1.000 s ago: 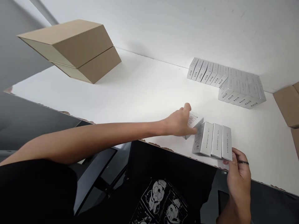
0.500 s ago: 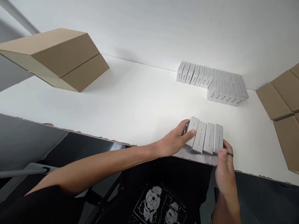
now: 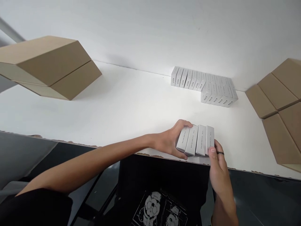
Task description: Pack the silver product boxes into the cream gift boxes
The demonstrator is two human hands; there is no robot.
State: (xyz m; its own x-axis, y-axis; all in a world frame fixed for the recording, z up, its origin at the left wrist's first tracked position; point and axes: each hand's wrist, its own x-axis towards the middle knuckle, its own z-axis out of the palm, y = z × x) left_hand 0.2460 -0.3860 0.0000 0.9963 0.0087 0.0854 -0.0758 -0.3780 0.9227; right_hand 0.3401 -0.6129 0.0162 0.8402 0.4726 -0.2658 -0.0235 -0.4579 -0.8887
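Note:
Several small white boxes [image 3: 192, 141] with lines of tiny print stand side by side in a slightly uneven row near the table's front edge. My left hand [image 3: 172, 139] grips the row from its left end, thumb along the near side and fingers around the far corner. At the right end, my right hand [image 3: 218, 166], with a dark ring on one finger, presses its thumb against the near corner of the last box. Its other fingers curl behind that box and are partly hidden.
Against the wall, more small white boxes [image 3: 188, 78] stand in a long row, with a shorter row [image 3: 218, 95] in front at its right. Brown cartons [image 3: 58, 66] sit at the left, and more cartons [image 3: 282, 125] at the right. The white table [image 3: 122, 103] has a chipped front edge.
My left thumb has moved off the top of the leftmost box down to its near side, and the left boxes sit closer together. My right hand keeps its hold. The view has shifted slightly.

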